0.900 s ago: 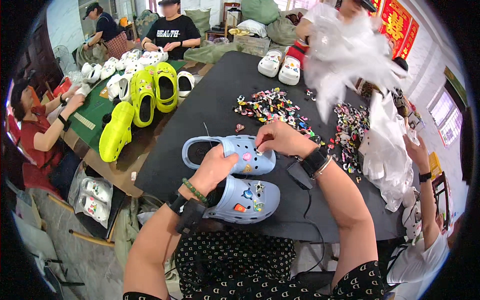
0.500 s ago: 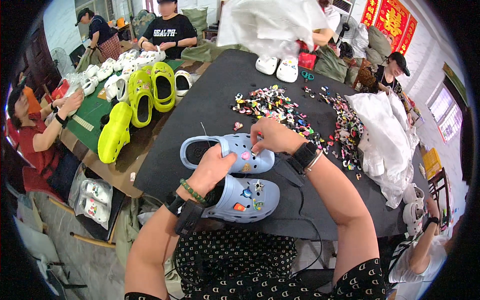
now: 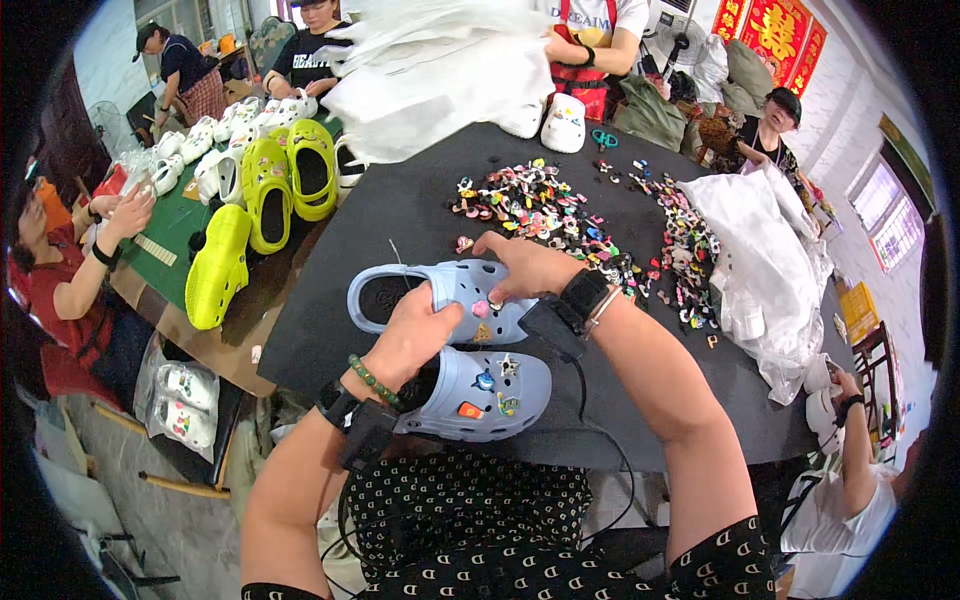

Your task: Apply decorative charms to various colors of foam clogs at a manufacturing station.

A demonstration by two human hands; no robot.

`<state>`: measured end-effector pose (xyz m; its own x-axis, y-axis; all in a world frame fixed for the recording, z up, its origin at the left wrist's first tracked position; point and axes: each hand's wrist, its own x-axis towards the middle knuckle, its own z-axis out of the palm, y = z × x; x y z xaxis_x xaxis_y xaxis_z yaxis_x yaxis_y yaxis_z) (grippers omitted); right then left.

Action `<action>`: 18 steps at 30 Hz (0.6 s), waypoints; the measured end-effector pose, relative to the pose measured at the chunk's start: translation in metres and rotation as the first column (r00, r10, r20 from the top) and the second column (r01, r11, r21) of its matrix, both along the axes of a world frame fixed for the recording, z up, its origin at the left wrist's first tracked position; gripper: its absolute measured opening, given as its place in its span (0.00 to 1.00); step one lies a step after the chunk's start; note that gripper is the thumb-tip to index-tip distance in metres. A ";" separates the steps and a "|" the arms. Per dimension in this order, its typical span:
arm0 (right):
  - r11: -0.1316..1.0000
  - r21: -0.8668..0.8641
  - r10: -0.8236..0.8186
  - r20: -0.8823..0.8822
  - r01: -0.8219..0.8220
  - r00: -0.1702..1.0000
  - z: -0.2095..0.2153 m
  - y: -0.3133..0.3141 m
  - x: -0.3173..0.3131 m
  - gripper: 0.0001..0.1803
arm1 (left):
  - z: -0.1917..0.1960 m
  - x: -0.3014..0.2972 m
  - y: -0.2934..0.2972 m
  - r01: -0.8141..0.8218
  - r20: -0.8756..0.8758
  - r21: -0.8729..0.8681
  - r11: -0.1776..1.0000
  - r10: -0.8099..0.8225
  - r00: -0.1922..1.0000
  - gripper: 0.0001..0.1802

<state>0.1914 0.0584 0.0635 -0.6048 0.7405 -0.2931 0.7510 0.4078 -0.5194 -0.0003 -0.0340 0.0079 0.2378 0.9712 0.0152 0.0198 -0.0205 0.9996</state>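
Two light blue clogs lie on the black table (image 3: 400,215) in front of me. My left hand (image 3: 415,335) grips the far blue clog (image 3: 395,295) by its side. My right hand (image 3: 525,265) rests on that clog's toe, fingertips pressing a small pink charm (image 3: 481,309) into it; a tan charm sits just below. The near blue clog (image 3: 485,395) lies against my left wrist and carries several coloured charms. Both wrists wear black bands, and a cable runs from the right one.
A heap of small colourful charms (image 3: 545,210) spreads across the table beyond my hands. White plastic bags (image 3: 765,250) lie at right. Yellow-green clogs (image 3: 265,185) and white clogs (image 3: 195,140) cover the green table at left. A pair of white clogs (image 3: 550,120) stands at the far edge. Several people sit or stand around.
The far blue clog has been pulled a little nearer and my right fingers have settled on its toe with the pink charm. A person at the back has lifted white bags across the top.
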 end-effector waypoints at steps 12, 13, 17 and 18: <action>0.950 0.045 -0.253 -0.471 0.309 0.845 -0.033 -0.064 0.079 0.28 | 0.017 -0.008 -0.003 -0.259 -0.472 0.052 0.965 0.252 0.845 0.33; 0.951 0.074 -0.227 -0.498 0.301 0.837 -0.034 -0.075 0.087 0.25 | 0.023 -0.014 -0.007 -0.266 -0.475 0.055 0.963 0.259 0.841 0.33; 0.889 0.300 -0.163 -0.497 0.345 0.852 -0.045 -0.124 0.117 0.19 | 0.018 -0.050 -0.004 0.104 -0.706 0.420 0.901 0.252 0.662 0.29; 0.876 0.329 -0.166 -0.481 0.353 0.861 -0.048 -0.135 0.121 0.19 | 0.010 -0.060 -0.006 0.201 -0.725 0.501 0.842 0.281 0.629 0.29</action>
<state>0.3123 -0.0769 0.0157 -0.3670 0.8817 0.2967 0.5999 0.4680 -0.6489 -0.0606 -0.0396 0.0181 0.3564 0.8775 0.3210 0.7590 -0.4723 0.4482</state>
